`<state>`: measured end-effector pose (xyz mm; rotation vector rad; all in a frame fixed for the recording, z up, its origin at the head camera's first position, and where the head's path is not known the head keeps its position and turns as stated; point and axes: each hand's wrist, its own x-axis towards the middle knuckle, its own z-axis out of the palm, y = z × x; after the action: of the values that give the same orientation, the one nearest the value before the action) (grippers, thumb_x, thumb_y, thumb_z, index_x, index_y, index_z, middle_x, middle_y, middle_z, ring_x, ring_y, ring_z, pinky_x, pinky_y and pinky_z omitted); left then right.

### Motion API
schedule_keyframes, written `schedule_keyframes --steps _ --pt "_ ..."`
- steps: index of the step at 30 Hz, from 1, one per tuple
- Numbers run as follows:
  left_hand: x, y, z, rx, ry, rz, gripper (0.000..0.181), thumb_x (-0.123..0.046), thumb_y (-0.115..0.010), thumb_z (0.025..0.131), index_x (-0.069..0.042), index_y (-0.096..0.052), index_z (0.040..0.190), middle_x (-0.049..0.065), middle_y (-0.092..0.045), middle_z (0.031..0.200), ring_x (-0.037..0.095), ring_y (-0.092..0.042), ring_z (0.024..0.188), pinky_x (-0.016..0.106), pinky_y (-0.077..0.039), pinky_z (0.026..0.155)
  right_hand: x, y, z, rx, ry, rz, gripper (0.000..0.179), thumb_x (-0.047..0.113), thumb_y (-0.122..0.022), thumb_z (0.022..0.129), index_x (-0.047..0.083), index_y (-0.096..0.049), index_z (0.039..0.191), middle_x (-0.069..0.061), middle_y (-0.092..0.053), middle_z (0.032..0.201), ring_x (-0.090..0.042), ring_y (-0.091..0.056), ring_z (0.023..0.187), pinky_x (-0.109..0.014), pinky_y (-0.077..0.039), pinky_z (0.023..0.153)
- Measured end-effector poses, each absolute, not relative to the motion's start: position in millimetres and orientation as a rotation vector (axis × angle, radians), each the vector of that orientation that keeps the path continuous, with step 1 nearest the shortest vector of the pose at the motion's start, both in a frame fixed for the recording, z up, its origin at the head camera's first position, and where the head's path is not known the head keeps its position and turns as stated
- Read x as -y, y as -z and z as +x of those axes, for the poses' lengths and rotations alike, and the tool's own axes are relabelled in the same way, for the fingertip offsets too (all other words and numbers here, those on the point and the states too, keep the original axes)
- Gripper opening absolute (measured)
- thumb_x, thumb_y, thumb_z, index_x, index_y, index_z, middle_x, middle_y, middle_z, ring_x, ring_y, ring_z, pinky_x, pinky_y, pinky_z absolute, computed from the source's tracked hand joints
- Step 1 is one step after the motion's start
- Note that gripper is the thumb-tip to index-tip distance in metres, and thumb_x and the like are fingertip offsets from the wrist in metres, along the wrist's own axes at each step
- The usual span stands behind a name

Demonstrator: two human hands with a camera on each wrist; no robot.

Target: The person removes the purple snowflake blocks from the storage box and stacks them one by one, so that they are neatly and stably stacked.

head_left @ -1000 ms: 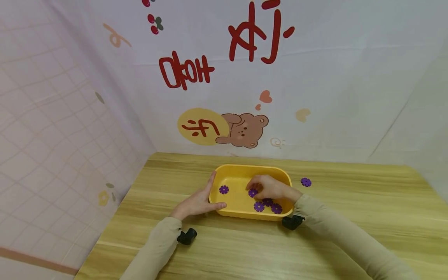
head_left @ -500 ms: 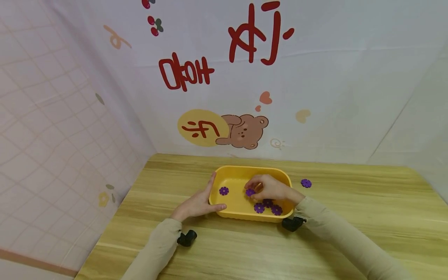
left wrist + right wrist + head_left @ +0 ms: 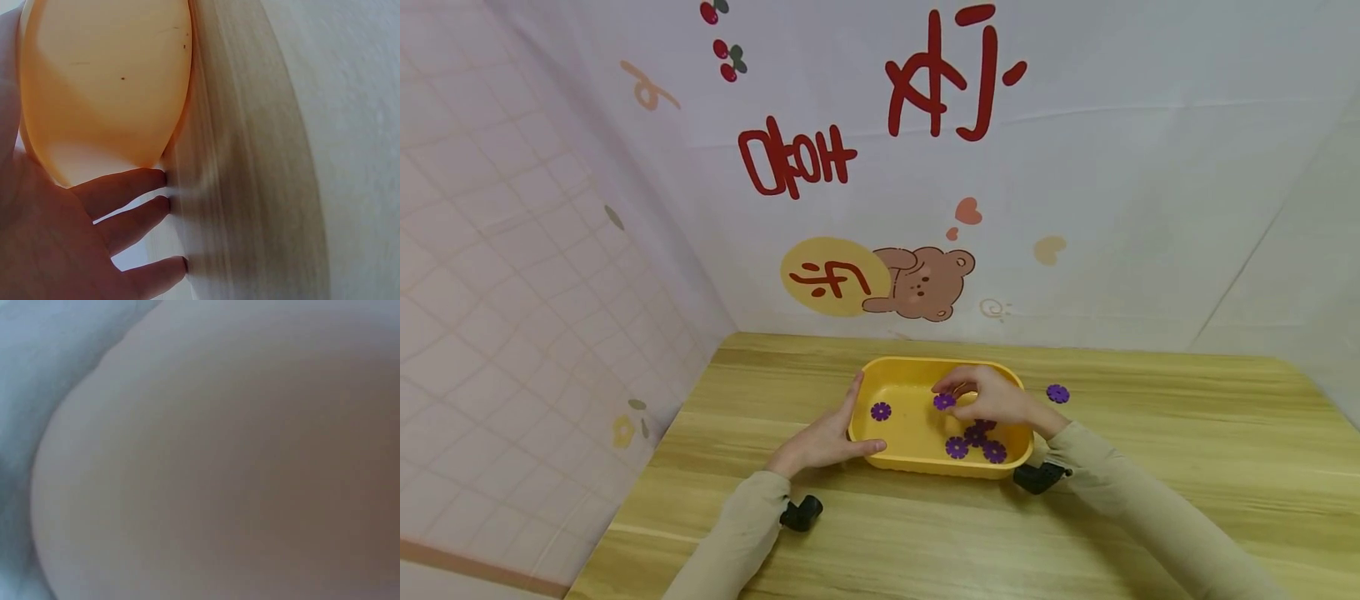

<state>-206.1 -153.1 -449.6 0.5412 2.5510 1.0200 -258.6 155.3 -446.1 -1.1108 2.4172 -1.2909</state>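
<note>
A yellow plastic tub [image 3: 917,468] stands on the table in the head view. My left hand [image 3: 823,437] spans its left end, thumb at the near rim and straight fingers along the end wall. The left wrist view shows the spread fingers [image 3: 134,226] of that hand against the tub [image 3: 112,81]. Over the tub, my right hand [image 3: 992,398] pinches a purple snowflake building disc [image 3: 944,402] between fingertips and thumb. Several like it lie in the right part, including a near disc [image 3: 957,447]. A single disc [image 3: 881,411] lies at the left. Blurred skin fills the right wrist view.
Another purple disc [image 3: 1057,393] lies on the wooden table [image 3: 880,542], right of the tub. A printed wall cloth [image 3: 1112,208] rises behind the table's back edge, and a grid-patterned cloth [image 3: 527,292] hangs at the left.
My right hand has lifted slightly and shifted right with the pinched disc, uncovering more of the discs below. My left hand stays at the tub's left end.
</note>
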Motion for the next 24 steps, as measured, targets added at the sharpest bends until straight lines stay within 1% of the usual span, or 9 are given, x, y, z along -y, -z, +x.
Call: schedule_keyframes --steps 3,7,11,13,18,20,24 --pt "153.2 449.2 -206.0 -2.548 -1.023 0.547 0.114 -0.053 -0.07 0.084 -0.023 0.015 0.154 0.028 -0.028 0.151 0.035 -0.049 0.121 0.048 -0.037 0.103 -160.5 441.3 -257.7 -2.423 1.295 -1.121 0.035 0.004 -0.072 0.081 -0.004 -0.067 0.115 -0.007 -0.065 0.109 -0.019 -0.062 0.096 -0.036 -0.05 0.088" --pt "153.7 448.7 -205.9 -2.548 -1.019 0.556 0.115 -0.055 -0.069 0.083 -0.022 0.016 0.154 0.029 -0.03 0.149 0.033 -0.053 0.116 0.047 -0.039 0.101 -168.8 435.3 -255.7 -2.411 1.318 -1.134 0.033 0.002 -0.071 0.082 -0.004 -0.067 0.114 -0.008 -0.064 0.109 -0.021 -0.06 0.097 -0.039 -0.049 0.09" --pt "154.2 449.0 -205.8 -2.551 -1.014 0.559 0.115 -0.055 -0.069 0.084 -0.023 0.016 0.154 0.029 -0.03 0.149 0.033 -0.053 0.116 0.048 -0.039 0.101 -176.3 433.2 -254.0 -2.422 1.329 -1.148 0.03 -0.002 -0.072 0.082 -0.004 -0.067 0.112 -0.01 -0.063 0.109 -0.024 -0.059 0.096 -0.042 -0.048 0.092" --pt "154.2 449.4 -205.6 -2.551 -1.014 0.561 0.114 -0.055 -0.069 0.084 -0.023 0.016 0.154 0.029 -0.031 0.148 0.032 -0.054 0.114 0.048 -0.039 0.101 -178.6 432.7 -252.7 -2.439 1.329 -1.128 0.03 -0.006 -0.071 0.081 -0.004 -0.067 0.111 -0.013 -0.063 0.109 -0.028 -0.059 0.097 -0.045 -0.047 0.093" --pt "154.4 450.4 -204.9 -2.548 -1.019 0.562 0.114 -0.055 -0.069 0.084 -0.023 0.016 0.154 0.029 -0.03 0.149 0.03 -0.053 0.113 0.048 -0.039 0.101 -188.4 436.0 -252.3 -2.471 1.345 -1.092 0.032 -0.006 -0.071 0.081 -0.002 -0.067 0.112 -0.009 -0.062 0.11 -0.024 -0.059 0.096 -0.045 -0.046 0.094" --pt "154.6 450.5 -205.0 -2.548 -1.019 0.561 0.114 -0.055 -0.069 0.084 -0.024 0.016 0.154 0.029 -0.03 0.149 0.03 -0.054 0.112 0.048 -0.039 0.101 -193.6 436.9 -251.7 -2.483 1.366 -1.083 0.033 -0.003 -0.072 0.081 -0.002 -0.067 0.114 -0.007 -0.062 0.112 -0.021 -0.059 0.097 -0.045 -0.047 0.093" --pt "154.6 449.4 -205.5 -2.55 -1.016 0.567 0.114 -0.055 -0.068 0.084 -0.024 0.017 0.153 0.029 -0.034 0.146 0.027 -0.056 0.104 0.047 -0.042 0.098 -202.3 437.3 -249.1 -2.557 1.39 -1.037 0.036 -0.002 -0.072 0.082 -0.003 -0.067 0.117 -0.012 -0.059 0.117 -0.025 -0.058 0.1 -0.043 -0.05 0.086"
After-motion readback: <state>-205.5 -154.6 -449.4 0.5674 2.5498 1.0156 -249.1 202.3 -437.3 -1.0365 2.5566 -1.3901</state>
